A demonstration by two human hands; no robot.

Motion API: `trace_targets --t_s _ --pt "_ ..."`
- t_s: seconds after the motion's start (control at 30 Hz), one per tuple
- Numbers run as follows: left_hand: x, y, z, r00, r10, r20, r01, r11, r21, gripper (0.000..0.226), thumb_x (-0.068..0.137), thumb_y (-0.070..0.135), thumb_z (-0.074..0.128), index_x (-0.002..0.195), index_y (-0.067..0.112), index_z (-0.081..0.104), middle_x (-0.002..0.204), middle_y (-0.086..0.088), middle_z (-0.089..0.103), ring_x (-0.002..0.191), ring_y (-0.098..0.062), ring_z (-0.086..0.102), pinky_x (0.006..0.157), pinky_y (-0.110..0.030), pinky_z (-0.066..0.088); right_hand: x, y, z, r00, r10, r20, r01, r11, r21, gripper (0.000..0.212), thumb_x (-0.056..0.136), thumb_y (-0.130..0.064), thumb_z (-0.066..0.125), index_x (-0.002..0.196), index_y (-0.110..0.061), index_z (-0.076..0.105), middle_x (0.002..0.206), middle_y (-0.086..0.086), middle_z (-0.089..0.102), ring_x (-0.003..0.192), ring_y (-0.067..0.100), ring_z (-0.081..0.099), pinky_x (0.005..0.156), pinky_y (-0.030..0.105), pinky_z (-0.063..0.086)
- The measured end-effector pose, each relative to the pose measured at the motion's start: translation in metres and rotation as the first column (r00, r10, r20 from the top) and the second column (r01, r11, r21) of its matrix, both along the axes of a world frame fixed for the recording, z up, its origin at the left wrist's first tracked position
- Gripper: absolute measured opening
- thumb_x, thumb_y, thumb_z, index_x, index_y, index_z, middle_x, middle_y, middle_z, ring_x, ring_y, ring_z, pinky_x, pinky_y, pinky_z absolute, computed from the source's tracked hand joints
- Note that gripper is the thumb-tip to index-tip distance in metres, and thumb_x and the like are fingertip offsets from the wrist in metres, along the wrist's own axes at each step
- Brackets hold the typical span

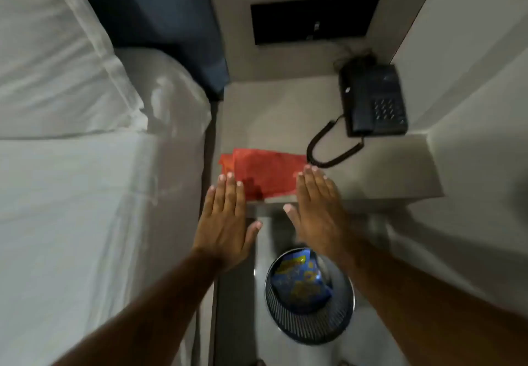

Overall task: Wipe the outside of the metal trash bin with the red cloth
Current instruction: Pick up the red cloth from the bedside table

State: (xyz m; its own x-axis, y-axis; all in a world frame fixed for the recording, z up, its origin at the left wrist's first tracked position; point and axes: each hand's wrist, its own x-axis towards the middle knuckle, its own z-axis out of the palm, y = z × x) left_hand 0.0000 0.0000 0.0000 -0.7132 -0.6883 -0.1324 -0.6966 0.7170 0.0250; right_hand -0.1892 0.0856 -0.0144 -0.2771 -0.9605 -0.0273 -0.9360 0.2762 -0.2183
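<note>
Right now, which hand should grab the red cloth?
Probably the left hand: its fingertips already overlap the near left corner of the red cloth on the nightstand. The right hand reaches only its right edge, beside the phone cord.

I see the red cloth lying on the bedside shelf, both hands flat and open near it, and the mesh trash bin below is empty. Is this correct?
Not quite: the mesh trash bin is not empty. The head view shows a blue and yellow wrapper inside it. The rest holds: the red cloth lies on the bedside shelf, with the left hand and right hand flat and open near it.
</note>
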Motion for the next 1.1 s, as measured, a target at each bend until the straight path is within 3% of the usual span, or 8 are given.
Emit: trace_targets --t_s 0.33,0.43,0.53,0.63,0.77,0.93,1.03,1.1 --pt "-0.013 -0.049 -0.088 0.996 -0.053 0.075 0.046 0.994 0.095 0.080 0.095 0.052 0.009 0.154 -0.001 0.009 0.162 -0.025 0.007 0.151 -0.036 0.004 0.122 -0.047 0.003 0.012 -0.029 -0.091 0.998 -0.024 0.051 0.022 0.999 0.023 0.079 0.093 -0.049 0.027 0.147 0.008 0.031 0.156 0.031 0.027 0.147 0.043 0.023 0.119 0.056 0.021" --pt "-0.016 -0.053 -0.080 0.998 -0.051 -0.044 0.056 0.992 0.113 0.073 0.098 0.049 0.019 0.150 -0.001 0.028 0.156 -0.027 0.030 0.145 -0.042 0.026 0.118 -0.049 0.017 0.012 -0.034 -0.083 0.989 -0.086 0.124 0.092 0.994 -0.050 0.066 0.097 -0.042 0.034 0.141 0.007 0.042 0.151 0.030 0.037 0.143 0.044 0.032 0.117 0.056 0.028" --pt "-0.031 -0.075 -0.065 0.969 0.126 -0.214 -0.107 0.989 0.100 0.056 0.097 0.047 0.039 0.137 0.007 0.043 0.132 -0.020 0.051 0.120 -0.036 0.050 0.102 -0.046 0.041 0.010 -0.048 -0.065 0.918 -0.347 0.190 0.380 0.907 -0.182 0.040 0.095 -0.033 0.058 0.120 -0.001 0.058 0.127 0.025 0.058 0.117 0.040 0.053 0.097 0.050 0.047" --pt "-0.050 -0.100 -0.061 0.898 0.404 -0.172 -0.346 0.893 0.288 0.078 0.088 0.038 0.065 0.149 0.009 0.026 0.146 -0.017 0.042 0.134 -0.036 0.040 0.110 -0.049 0.037 0.005 -0.070 -0.049 0.629 -0.669 0.396 0.723 0.691 0.018 0.047 0.084 -0.023 0.075 0.121 -0.006 0.052 0.120 0.017 0.060 0.112 0.035 0.057 0.092 0.044 0.052" --pt "-0.054 -0.108 -0.057 0.867 0.480 -0.132 -0.326 0.748 0.578 0.042 0.089 0.032 0.066 0.127 0.014 0.058 0.117 -0.008 0.066 0.109 -0.028 0.063 0.096 -0.043 0.052 -0.005 -0.085 -0.046 0.378 -0.715 0.588 0.746 0.611 0.264 0.042 0.083 -0.010 0.069 0.122 -0.007 0.054 0.112 0.009 0.065 0.100 0.026 0.065 0.081 0.031 0.054" --pt "-0.029 -0.058 -0.021 0.616 0.742 -0.264 -0.034 0.361 0.932 0.015 0.096 0.022 0.059 0.105 0.014 0.067 0.088 0.002 0.075 0.079 -0.012 0.071 0.072 -0.033 0.058 -0.008 -0.041 -0.015 -0.083 -0.400 0.913 0.750 0.577 0.322 0.009 0.083 -0.010 0.068 0.090 -0.016 0.068 0.093 0.006 0.073 0.080 0.019 0.068 0.061 0.021 0.055" --pt "-0.011 -0.004 0.006 0.479 0.870 -0.114 0.277 -0.027 0.961 0.032 0.085 0.025 0.065 0.112 0.008 0.068 0.099 -0.007 0.077 0.086 -0.017 0.074 0.085 -0.037 0.058 -0.003 0.016 0.012 -0.401 -0.083 0.912 0.681 0.638 0.358 0.036 0.082 -0.018 0.066 0.117 -0.009 0.067 0.116 0.016 0.072 0.109 0.034 0.068 0.093 0.049 0.056" --pt "-0.008 0.040 0.017 0.475 0.879 -0.047 0.386 -0.159 0.909 0.051 0.074 0.029 0.077 0.118 0.007 0.068 0.108 -0.012 0.074 0.094 -0.022 0.072 0.097 -0.043 0.052 0.008 0.057 0.028 -0.579 0.116 0.807 0.647 0.668 0.368 0.051 0.088 -0.025 0.062 0.133 -0.002 0.057 0.131 0.021 0.063 0.121 0.036 0.061 0.101 0.055 0.049"
